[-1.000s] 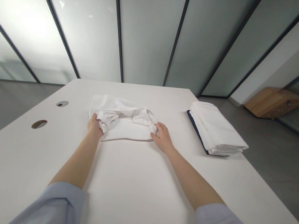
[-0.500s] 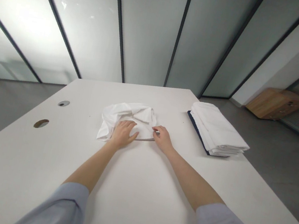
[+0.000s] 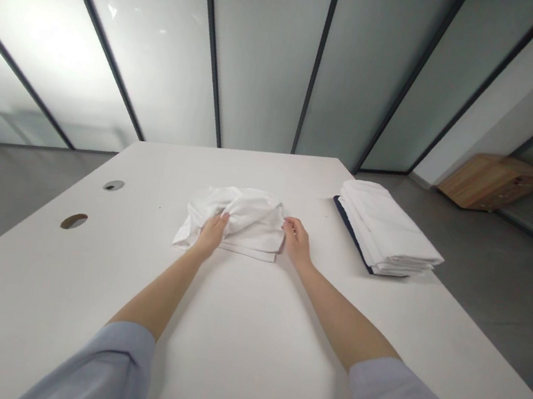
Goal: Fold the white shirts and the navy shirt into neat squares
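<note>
White cloth (image 3: pixel 249 227), rumpled at left, layered at right, is touched by the left hand (image 3: pixel 211 234) and right hand (image 3: pixel 297 242); whether it is gripped by the bent fingers (image 3: pixel 293 223) cannot be told. It is laid centrally on a white table (image 3: pixel 245 331), pierced at left by two holes (image 3: pixel 73 221); folded fabric (image 3: pixel 388 225) is stacked at right, with a wooden cabinet (image 3: pixel 492 182) beyond.

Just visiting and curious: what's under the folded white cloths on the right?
A navy layer shows along the left edge beneath the folded white cloths, on the table. Whatever else lies under them is covered.
</note>
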Action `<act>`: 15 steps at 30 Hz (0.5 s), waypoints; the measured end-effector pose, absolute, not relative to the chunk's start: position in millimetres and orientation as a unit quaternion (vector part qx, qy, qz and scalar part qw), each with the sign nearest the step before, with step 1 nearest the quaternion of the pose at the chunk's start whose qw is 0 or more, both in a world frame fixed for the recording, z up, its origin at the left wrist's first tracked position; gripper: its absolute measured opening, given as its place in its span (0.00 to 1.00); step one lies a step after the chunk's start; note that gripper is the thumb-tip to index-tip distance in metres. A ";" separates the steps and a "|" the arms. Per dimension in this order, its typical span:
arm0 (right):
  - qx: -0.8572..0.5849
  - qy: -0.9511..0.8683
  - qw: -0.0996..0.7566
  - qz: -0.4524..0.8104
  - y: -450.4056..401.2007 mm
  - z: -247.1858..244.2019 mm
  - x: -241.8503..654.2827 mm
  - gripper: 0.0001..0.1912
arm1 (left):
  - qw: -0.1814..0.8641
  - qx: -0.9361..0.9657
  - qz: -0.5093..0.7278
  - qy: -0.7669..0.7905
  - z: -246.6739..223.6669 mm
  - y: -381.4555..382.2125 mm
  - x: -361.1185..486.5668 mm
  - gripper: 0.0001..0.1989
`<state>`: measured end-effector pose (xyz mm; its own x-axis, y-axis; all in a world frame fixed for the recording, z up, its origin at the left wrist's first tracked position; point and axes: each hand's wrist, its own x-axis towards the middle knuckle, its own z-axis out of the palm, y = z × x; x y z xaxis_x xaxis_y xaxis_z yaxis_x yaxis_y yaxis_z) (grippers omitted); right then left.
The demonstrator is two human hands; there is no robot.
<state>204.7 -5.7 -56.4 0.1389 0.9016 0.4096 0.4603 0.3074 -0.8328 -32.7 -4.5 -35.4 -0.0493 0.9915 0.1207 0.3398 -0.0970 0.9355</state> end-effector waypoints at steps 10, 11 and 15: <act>-0.629 -0.712 0.300 0.089 -11.8 -42.9 204.0 0.26 | 0.529 0.383 0.632 0.417 35.3 -3.1 -73.8 0.26; -0.633 -0.720 0.268 0.095 -11.6 -37.5 205.7 0.20 | 0.521 0.383 0.640 0.414 43.5 -4.1 -80.6 0.26; -0.632 -0.726 0.265 0.059 2.9 3.0 216.7 0.08 | 0.464 0.415 0.667 0.410 76.7 2.2 -106.4 0.17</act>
